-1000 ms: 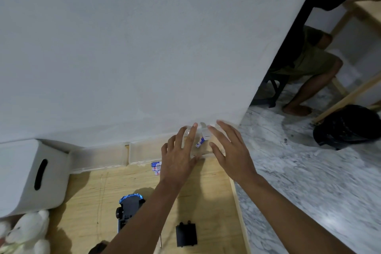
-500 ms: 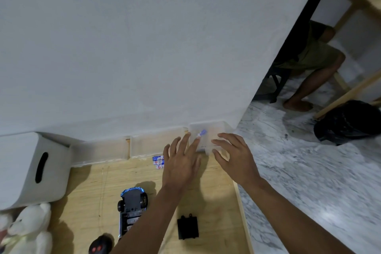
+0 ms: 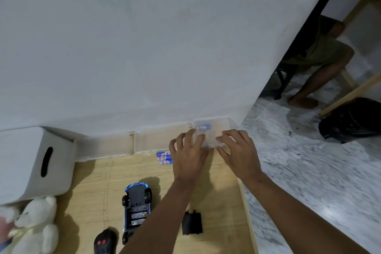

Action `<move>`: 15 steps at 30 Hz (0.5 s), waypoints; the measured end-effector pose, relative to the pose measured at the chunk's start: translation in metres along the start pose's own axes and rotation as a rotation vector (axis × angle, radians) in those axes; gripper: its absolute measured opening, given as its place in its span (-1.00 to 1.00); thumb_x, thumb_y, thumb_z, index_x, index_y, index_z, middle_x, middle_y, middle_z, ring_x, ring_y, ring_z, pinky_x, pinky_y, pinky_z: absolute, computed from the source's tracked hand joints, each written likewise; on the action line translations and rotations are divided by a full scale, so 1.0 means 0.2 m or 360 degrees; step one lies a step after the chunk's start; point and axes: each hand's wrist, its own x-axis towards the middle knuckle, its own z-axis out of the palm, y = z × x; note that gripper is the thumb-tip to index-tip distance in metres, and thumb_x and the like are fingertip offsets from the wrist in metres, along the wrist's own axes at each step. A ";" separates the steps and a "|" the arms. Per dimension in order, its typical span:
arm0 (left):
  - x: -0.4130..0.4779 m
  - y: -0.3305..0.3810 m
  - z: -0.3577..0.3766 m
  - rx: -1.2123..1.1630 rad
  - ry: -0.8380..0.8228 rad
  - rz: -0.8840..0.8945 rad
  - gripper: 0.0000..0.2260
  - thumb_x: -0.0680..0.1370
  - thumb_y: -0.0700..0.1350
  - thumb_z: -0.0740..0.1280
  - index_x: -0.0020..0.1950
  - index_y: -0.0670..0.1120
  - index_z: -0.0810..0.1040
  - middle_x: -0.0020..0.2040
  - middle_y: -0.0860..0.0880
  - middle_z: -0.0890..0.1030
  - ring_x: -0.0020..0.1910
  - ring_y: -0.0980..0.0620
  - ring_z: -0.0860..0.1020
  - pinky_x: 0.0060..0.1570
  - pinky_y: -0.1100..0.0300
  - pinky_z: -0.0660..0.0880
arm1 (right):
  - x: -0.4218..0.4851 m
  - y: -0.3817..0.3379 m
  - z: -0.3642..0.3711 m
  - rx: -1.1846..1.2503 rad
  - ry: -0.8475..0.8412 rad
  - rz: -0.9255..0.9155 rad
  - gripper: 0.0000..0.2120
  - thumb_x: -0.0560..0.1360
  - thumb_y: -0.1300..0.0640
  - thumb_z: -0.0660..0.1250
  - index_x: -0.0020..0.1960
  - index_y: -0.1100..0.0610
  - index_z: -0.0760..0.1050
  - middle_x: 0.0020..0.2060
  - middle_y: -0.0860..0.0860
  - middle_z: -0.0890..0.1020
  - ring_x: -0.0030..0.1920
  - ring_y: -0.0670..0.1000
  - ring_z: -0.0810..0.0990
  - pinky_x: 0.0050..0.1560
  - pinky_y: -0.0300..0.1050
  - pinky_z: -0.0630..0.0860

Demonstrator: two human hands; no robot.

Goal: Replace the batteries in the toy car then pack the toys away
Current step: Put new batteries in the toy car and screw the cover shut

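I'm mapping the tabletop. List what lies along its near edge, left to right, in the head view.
white teddy bear → black remote with red buttons → upturned toy car → black battery cover

Both hands, left hand (image 3: 188,156) and right hand (image 3: 240,151), rest spread on clear plastic box (image 3: 212,130) against wall; batteries (image 3: 164,158) just left, toy car (image 3: 136,208) nearer.
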 end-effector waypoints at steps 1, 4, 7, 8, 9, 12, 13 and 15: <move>0.00 0.00 -0.03 -0.0041 -0.0060 -0.0002 -0.63 0.50 0.14 0.43 0.26 0.05 0.55 0.35 -0.07 0.56 0.26 -0.18 0.51 0.19 -0.13 0.44 | 0.01 -0.01 -0.02 -0.0049 -0.0030 -0.0004 -0.71 0.42 0.04 0.54 0.12 -0.01 0.64 0.10 -0.04 0.60 0.11 0.07 0.55 0.07 0.00 0.52; -0.06 -0.04 -0.16 -0.0192 -0.0294 -0.0002 -0.46 0.50 0.12 0.36 0.46 0.07 0.37 0.48 -0.06 0.44 0.38 -0.17 0.44 0.29 -0.15 0.46 | 0.02 -0.09 -0.08 -0.0144 -0.0059 -0.0002 -0.76 0.42 0.05 0.46 0.08 0.02 0.60 0.13 0.00 0.56 0.15 0.10 0.52 0.18 0.06 0.42; -0.21 -0.17 -0.35 -0.0452 -0.0362 -0.0117 -0.42 0.49 0.15 0.23 0.52 0.09 0.33 0.52 -0.01 0.36 0.43 -0.11 0.40 0.35 -0.11 0.42 | -0.02 -0.21 -0.11 0.0006 -0.0062 -0.0105 -0.76 0.43 0.15 0.42 0.10 0.04 0.57 0.12 0.01 0.55 0.13 0.09 0.51 0.12 0.04 0.46; -0.28 -0.23 -0.40 -0.0500 -0.0389 -0.0163 -0.43 0.49 0.16 0.23 0.51 0.09 0.36 0.51 0.02 0.36 0.44 -0.09 0.39 0.36 -0.12 0.42 | -0.04 -0.25 -0.10 0.0077 -0.0116 -0.0187 -0.75 0.45 0.18 0.40 0.12 0.04 0.56 0.09 0.00 0.55 0.10 0.08 0.52 0.07 0.03 0.49; -0.35 -0.31 -0.45 -0.0499 -0.0416 -0.0193 -0.43 0.49 0.18 0.23 0.51 0.10 0.37 0.51 0.04 0.36 0.46 -0.08 0.37 0.37 -0.13 0.41 | -0.06 -0.30 -0.08 0.0121 -0.0196 -0.0285 -0.74 0.46 0.19 0.38 0.14 0.03 0.55 0.07 -0.02 0.55 0.08 0.07 0.53 0.05 0.02 0.51; -0.55 -0.52 -0.57 -0.0430 -0.0552 -0.0287 -0.34 0.47 0.30 0.26 0.55 0.13 0.32 0.57 0.05 0.25 0.52 -0.07 0.28 0.40 -0.14 0.38 | -0.06 -0.47 0.03 0.0127 -0.0424 -0.0503 -0.68 0.45 0.22 0.35 0.19 0.03 0.54 0.08 -0.02 0.57 0.06 0.09 0.55 0.04 0.04 0.54; -0.61 -0.59 -0.59 -0.0449 -0.0619 -0.0348 -0.28 0.44 0.34 0.30 0.57 0.15 0.28 0.59 0.04 0.19 0.53 -0.08 0.26 0.41 -0.14 0.37 | -0.04 -0.53 0.07 0.0121 -0.0478 -0.0524 -0.65 0.44 0.24 0.35 0.21 0.05 0.54 0.09 0.00 0.58 0.06 0.12 0.55 0.04 0.07 0.55; -0.72 -0.69 -0.61 -0.0573 -0.0755 -0.0462 -0.14 0.38 0.36 0.43 0.60 0.22 0.16 0.62 0.04 0.07 0.54 -0.11 0.24 0.44 -0.14 0.36 | -0.02 -0.65 0.13 0.0110 -0.0597 -0.0518 -0.61 0.44 0.29 0.35 0.25 0.11 0.55 0.10 0.07 0.60 0.06 0.19 0.56 0.03 0.09 0.56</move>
